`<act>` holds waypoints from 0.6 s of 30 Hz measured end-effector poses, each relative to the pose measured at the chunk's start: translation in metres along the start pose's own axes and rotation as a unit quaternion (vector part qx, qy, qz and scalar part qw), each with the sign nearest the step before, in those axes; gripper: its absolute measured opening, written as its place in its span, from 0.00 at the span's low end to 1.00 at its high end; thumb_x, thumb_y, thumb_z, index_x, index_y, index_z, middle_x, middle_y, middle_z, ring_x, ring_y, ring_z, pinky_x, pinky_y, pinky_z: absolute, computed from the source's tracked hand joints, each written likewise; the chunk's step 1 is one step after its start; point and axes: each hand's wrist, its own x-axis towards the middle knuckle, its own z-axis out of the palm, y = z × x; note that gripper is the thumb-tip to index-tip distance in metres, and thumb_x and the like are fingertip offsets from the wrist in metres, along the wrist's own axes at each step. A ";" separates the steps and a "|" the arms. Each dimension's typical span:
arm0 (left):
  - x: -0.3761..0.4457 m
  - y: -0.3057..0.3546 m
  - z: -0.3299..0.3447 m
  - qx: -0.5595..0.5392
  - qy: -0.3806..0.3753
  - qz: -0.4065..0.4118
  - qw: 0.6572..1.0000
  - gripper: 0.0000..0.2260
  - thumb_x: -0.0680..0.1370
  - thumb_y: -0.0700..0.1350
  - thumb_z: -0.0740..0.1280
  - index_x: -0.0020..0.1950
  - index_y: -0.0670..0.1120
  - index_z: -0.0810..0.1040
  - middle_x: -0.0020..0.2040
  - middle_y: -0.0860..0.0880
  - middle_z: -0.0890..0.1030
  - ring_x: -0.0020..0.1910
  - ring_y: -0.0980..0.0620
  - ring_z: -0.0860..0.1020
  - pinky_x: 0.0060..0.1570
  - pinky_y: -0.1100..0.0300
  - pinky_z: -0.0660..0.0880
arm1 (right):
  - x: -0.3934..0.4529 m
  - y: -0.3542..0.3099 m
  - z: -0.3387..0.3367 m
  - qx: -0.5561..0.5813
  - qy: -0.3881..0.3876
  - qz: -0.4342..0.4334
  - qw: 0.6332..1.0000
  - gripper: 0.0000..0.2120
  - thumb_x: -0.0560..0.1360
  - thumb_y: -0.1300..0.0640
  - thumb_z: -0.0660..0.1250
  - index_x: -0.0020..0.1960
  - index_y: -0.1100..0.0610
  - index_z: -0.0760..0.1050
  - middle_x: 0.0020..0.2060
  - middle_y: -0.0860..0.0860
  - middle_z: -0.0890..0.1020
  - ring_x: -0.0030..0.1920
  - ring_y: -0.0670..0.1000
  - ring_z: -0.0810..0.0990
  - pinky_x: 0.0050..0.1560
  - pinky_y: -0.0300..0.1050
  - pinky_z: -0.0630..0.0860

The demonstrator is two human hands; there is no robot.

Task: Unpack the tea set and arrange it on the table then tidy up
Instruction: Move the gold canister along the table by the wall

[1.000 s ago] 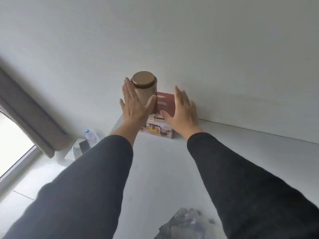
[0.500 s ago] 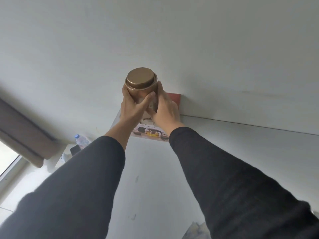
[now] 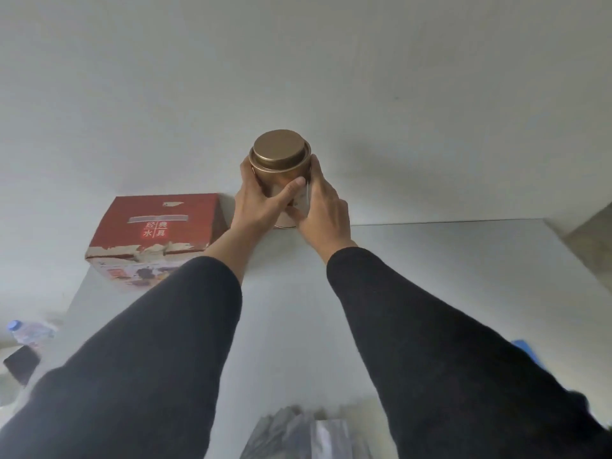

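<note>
At the near edge of the tabletop (image 3: 298,326), a crumpled grey wrapping (image 3: 298,435) is cut off by the frame, so what it is cannot be made out. At the right edge, a blue object (image 3: 526,354) shows only a corner behind the sleeve. Off the left edge, lower down, lie a water bottle (image 3: 28,332) and a dark flat object (image 3: 21,364), both blurred. Toward the far edge, both hands close around the bronze tea canister (image 3: 281,173): the left hand (image 3: 256,207) wraps its left side with the thumb across the front, and the right hand (image 3: 323,207) cups its right side. One second ago the hands were flat and apart at the canister, which stood on the red box (image 3: 159,233); now it sits beside the box, its base at or just above the tabletop by the wall (image 3: 298,77). This likely frees the box for opening. The canister's lower front, its contact with the tabletop and the box's near face are hidden behind the hands and the left sleeve.
</note>
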 end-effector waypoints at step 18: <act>-0.014 0.002 0.369 -0.019 -0.138 -0.024 0.990 0.40 0.68 0.56 0.76 0.71 0.50 0.57 0.65 0.54 0.70 0.63 0.56 0.71 0.59 0.61 0.71 | -0.012 0.334 -0.128 0.008 -0.011 0.132 0.991 0.40 0.72 0.51 0.70 0.76 0.48 0.50 0.64 0.50 0.76 0.61 0.56 0.77 0.56 0.55 0.77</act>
